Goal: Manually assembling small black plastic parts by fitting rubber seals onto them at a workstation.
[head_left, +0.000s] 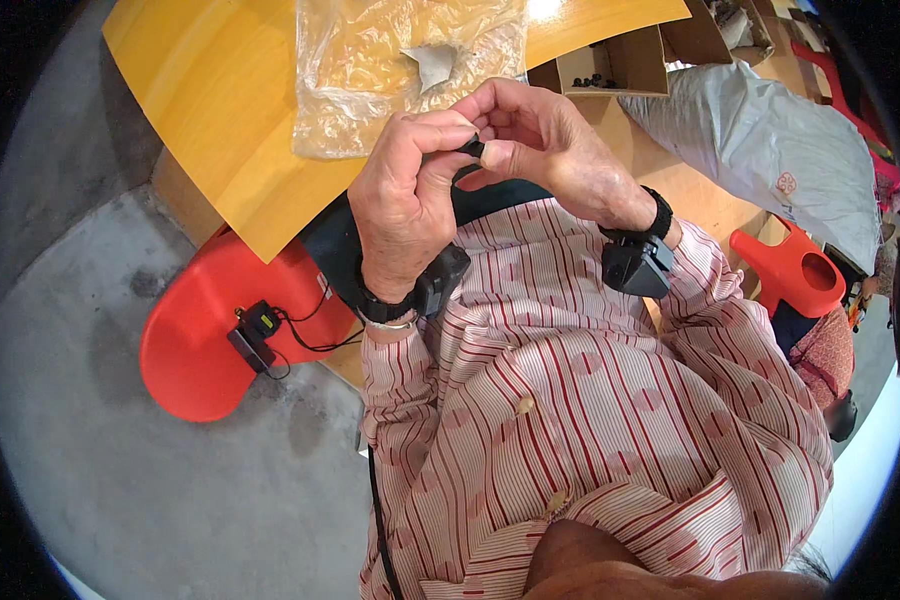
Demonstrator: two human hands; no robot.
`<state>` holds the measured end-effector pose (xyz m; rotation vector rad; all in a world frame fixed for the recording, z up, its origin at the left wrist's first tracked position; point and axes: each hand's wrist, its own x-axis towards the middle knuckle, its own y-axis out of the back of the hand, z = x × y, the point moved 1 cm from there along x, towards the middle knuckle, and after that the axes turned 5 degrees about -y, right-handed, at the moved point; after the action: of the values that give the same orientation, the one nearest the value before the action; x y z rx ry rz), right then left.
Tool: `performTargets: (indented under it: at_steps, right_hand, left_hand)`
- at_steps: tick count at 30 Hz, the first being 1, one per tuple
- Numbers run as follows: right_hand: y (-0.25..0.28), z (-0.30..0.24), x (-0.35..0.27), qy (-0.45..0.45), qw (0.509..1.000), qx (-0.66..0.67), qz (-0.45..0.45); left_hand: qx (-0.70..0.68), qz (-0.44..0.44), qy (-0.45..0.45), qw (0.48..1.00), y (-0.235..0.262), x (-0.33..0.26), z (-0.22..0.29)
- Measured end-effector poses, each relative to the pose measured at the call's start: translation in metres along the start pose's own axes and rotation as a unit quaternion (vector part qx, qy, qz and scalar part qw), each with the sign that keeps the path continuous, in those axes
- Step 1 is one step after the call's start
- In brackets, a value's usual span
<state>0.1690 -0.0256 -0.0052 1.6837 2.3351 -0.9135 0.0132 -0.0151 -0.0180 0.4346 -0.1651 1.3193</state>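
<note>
Between the fingertips of both hands is a small black piece, too covered by fingers to tell its kind. My left hand pinches it from the left, thumb and forefinger closed. From the right, my right hand grips it between thumb and fingers. Both hands are raised in front of my body at the near edge of the yellow table. Just beyond them lies a clear plastic bag with a torn grey-white scrap on it. Each wrist wears a black strap with a device.
Right of the bag stands an open cardboard box with small dark pieces inside. A large white sack lies farther right. Red plastic stools stand at left and right; the left one carries small black devices with cables.
</note>
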Motion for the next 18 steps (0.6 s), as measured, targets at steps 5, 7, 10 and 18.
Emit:
performTargets:
  at_steps: [5,7,10,18]
  right_hand:
    - [0.001,0.002,0.000,-0.033,0.997,0.065,-0.013]
    - [0.006,0.003,0.000,-0.056,0.995,0.082,-0.026]
    - [0.007,0.005,0.001,-0.090,0.988,0.114,-0.043]
    - [0.009,0.010,0.001,-0.123,0.969,0.201,-0.071]
  left_hand:
    - [0.063,-0.013,-0.016,0.998,-0.002,-0.001,0.006]
    - [0.072,-0.019,-0.013,0.997,-0.002,0.000,0.008]
    - [0.120,-0.056,-0.003,0.991,-0.002,0.001,0.013]
    - [0.166,-0.074,-0.003,0.983,-0.002,0.003,0.017]
